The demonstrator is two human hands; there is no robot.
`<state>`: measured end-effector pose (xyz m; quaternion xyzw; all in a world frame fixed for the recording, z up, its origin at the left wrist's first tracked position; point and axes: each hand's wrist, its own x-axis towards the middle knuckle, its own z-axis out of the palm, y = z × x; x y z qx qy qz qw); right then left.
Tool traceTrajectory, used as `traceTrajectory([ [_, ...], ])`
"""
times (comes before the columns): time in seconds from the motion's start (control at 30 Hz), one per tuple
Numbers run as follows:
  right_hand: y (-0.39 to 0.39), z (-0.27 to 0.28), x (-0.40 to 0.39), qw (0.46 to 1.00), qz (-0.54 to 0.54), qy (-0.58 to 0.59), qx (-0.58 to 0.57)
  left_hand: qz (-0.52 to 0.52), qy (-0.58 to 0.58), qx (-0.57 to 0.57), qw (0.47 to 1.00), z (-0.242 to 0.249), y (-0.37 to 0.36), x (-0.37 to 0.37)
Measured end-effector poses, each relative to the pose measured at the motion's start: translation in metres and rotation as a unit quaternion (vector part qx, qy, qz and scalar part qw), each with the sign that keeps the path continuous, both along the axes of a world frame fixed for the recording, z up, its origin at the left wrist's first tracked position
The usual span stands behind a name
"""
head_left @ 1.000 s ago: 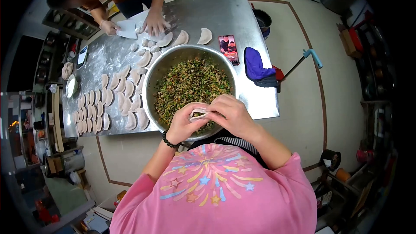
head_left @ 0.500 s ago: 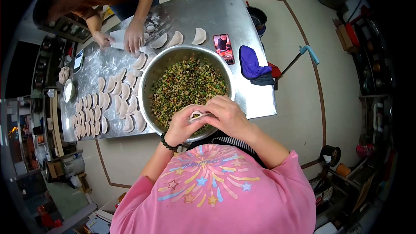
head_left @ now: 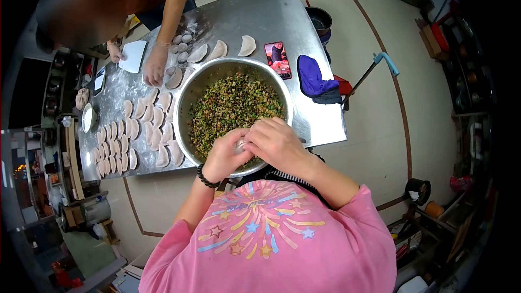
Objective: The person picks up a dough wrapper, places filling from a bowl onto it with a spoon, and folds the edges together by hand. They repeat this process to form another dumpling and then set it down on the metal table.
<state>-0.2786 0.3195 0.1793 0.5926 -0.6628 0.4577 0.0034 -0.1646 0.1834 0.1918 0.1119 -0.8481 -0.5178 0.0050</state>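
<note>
My left hand (head_left: 225, 154) and my right hand (head_left: 274, 140) meet over the near rim of a large steel bowl (head_left: 183, 88). Both are closed around a pale dumpling (head_left: 240, 145), mostly hidden by my fingers. Chopped green and brown filling (head_left: 233, 103) lies in the bowl. To the left of it, rows of folded dumplings (head_left: 157, 115) rest on the floured metal table (head_left: 282, 16). Behind the bowl is a short row of larger dumplings (head_left: 218, 50).
Across the table at upper left, a co-worker's hand (head_left: 156, 65) is near dough pieces; the other holds a white scraper (head_left: 132, 56). A phone (head_left: 278, 59) and purple cloth (head_left: 315, 77) lie right of the bowl. A small white bowl (head_left: 88, 117) stands far left.
My fingers have closed further over the dumpling, whose opening showed before. The co-worker's hands have moved apart, the scraper shifting left and the other hand coming nearer the dough pieces.
</note>
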Motion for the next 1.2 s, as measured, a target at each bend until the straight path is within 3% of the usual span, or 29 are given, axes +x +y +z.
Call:
traceTrajectory([
  [0.07,-0.001,0.009,0.0,0.998,-0.027,-0.014,-0.05,-0.022,0.038,0.085,0.995,0.009,-0.009,0.0],
  [0.13,0.0,0.026,0.001,0.992,-0.043,-0.083,-0.085,-0.056,0.115,0.396,0.909,0.028,-0.016,-0.002],
  [0.23,-0.003,0.032,0.003,0.971,-0.067,-0.178,-0.142,-0.043,0.122,0.409,0.903,0.016,-0.013,-0.005],
  [0.27,-0.005,0.033,0.002,0.962,-0.078,-0.207,-0.159,-0.019,0.108,0.317,0.942,-0.002,-0.014,0.0],
  [0.4,-0.006,0.022,0.002,0.95,-0.068,-0.287,-0.106,0.033,0.107,0.292,0.95,-0.012,-0.009,-0.005],
  [0.47,-0.003,0.017,-0.002,0.962,-0.059,-0.248,-0.096,0.001,0.065,0.256,0.964,-0.015,-0.013,-0.002],
  [0.6,-0.001,0.01,-0.007,0.981,-0.045,-0.165,-0.096,0.038,0.07,0.253,0.964,-0.014,-0.008,-0.002],
  [0.63,-0.001,0.01,-0.007,0.981,-0.045,-0.164,-0.097,0.038,0.07,0.252,0.964,-0.015,-0.008,-0.001],
  [0.7,-0.001,0.011,-0.006,0.983,-0.043,-0.151,-0.1,0.058,0.068,0.355,0.931,-0.015,-0.008,0.0],
  [0.83,-0.001,0.018,-0.004,0.978,-0.043,-0.177,-0.098,0.026,0.075,0.303,0.95,-0.015,-0.01,-0.001],
  [1.0,0.0,0.014,-0.005,0.981,-0.024,-0.166,-0.097,0.05,0.075,0.389,0.917,-0.02,-0.009,0.003],
  [1.1,-0.001,0.019,-0.003,0.978,-0.039,-0.176,-0.108,0.03,0.078,0.295,0.952,-0.023,-0.011,0.001],
  [1.2,0.0,0.018,-0.004,0.985,-0.029,-0.136,-0.103,0.039,0.055,0.294,0.953,-0.021,-0.01,0.002],
])
